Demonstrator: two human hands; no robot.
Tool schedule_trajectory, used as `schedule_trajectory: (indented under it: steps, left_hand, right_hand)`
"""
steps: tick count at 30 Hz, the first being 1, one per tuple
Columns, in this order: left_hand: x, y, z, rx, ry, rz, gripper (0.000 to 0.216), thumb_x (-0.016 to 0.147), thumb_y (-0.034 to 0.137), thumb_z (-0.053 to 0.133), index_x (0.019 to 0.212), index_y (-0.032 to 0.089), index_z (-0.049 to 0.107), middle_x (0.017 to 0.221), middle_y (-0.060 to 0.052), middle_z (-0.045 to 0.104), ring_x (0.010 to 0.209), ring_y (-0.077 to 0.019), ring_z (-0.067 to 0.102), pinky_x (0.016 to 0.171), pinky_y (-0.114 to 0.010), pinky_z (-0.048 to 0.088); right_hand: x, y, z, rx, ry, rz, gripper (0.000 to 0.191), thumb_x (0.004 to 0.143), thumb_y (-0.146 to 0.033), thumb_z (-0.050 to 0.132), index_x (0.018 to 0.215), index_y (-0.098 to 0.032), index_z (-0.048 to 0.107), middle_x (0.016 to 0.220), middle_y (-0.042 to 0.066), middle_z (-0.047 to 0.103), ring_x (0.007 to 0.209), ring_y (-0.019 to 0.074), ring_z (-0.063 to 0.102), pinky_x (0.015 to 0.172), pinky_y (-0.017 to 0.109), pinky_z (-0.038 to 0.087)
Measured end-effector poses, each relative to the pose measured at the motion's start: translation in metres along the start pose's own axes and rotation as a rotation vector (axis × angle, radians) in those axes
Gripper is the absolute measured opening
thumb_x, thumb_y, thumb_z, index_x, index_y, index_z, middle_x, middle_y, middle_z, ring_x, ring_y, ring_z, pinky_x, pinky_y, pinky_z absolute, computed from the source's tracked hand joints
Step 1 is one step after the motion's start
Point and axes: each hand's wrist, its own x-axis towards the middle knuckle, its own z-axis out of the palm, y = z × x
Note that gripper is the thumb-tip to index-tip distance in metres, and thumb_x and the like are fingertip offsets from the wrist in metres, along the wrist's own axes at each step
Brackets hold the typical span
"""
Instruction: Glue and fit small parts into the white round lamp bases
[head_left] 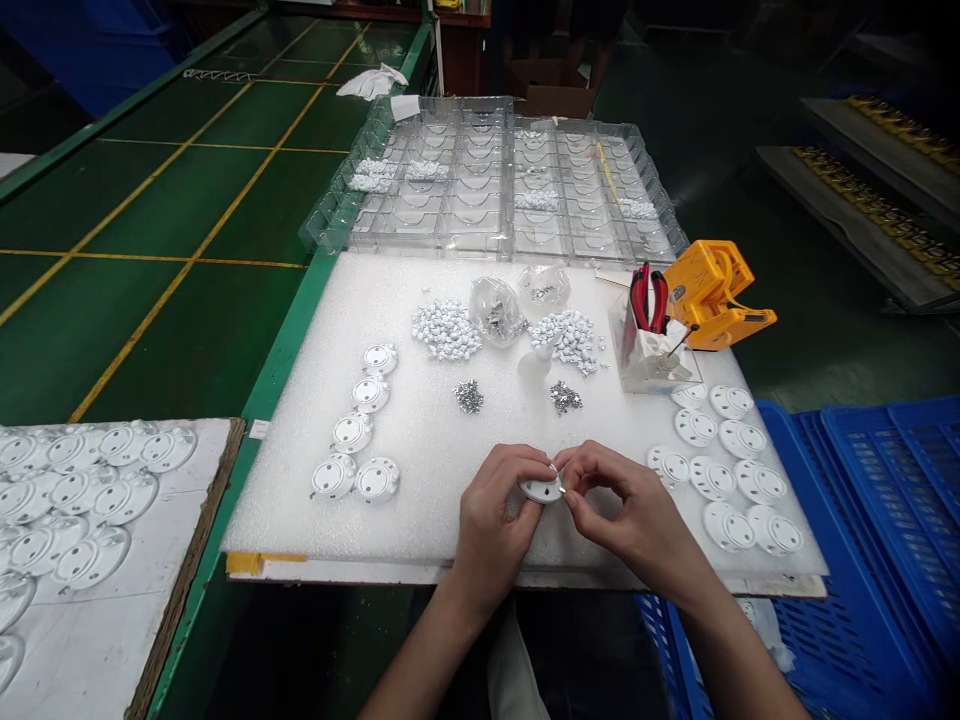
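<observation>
My left hand point(499, 505) grips a small white round disc point(541, 489) just above the white foam sheet point(420, 440), fingers curled around its left side. My right hand point(619, 505) pinches at the disc's right edge, thumb and forefinger pressed together on it; whether a small metal piece is between them is too small to tell. Several finished-looking white discs point(360, 440) lie in a row to the left, and more discs point(731, 470) lie to the right. Two little heaps of metal bits point(469, 396) sit just beyond my hands.
Piles of small white parts point(447, 328) and clear bags point(496, 310) lie mid-sheet. Clear plastic trays point(510, 185) stand at the back. A yellow tool point(712, 292) and red-handled pliers point(649, 298) sit right. Blue crates point(862, 520) are at right; a board of discs point(75, 500) at left.
</observation>
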Motion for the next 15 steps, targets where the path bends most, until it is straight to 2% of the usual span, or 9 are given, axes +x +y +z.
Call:
schedule_trajectory:
  steps: [4, 10, 15]
  left_hand:
    - [-0.002, -0.002, 0.0, 0.036, -0.02, 0.012, 0.016, 0.089, 0.005, 0.065, 0.09, 0.02, 0.069, 0.095, -0.005, 0.073, 0.093, -0.0198, 0.072, 0.082, -0.032, 0.062]
    - [-0.006, -0.007, 0.002, 0.082, -0.062, 0.14, 0.027, 0.087, -0.003, 0.059, 0.096, 0.02, 0.068, 0.097, -0.006, 0.072, 0.097, -0.0201, 0.071, 0.086, -0.033, 0.062]
    - [-0.007, -0.009, 0.004, 0.115, -0.065, 0.209, 0.029, 0.089, -0.003, 0.054, 0.098, 0.021, 0.067, 0.093, -0.005, 0.072, 0.097, -0.0205, 0.071, 0.086, -0.034, 0.062]
  right_hand:
    - [0.002, -0.002, -0.003, 0.009, -0.042, 0.017, 0.012, 0.082, -0.014, 0.059, 0.073, -0.022, 0.06, 0.083, 0.001, 0.069, 0.08, 0.0155, 0.067, 0.07, 0.024, 0.054]
    - [0.004, 0.003, -0.011, 0.033, -0.138, 0.101, 0.009, 0.078, -0.013, 0.062, 0.076, -0.022, 0.062, 0.08, 0.0, 0.068, 0.074, 0.0147, 0.065, 0.069, 0.024, 0.053]
    - [0.004, 0.007, -0.015, 0.06, -0.182, 0.145, 0.007, 0.081, -0.015, 0.063, 0.079, -0.021, 0.064, 0.079, 0.0, 0.068, 0.074, 0.0155, 0.064, 0.071, 0.025, 0.054]
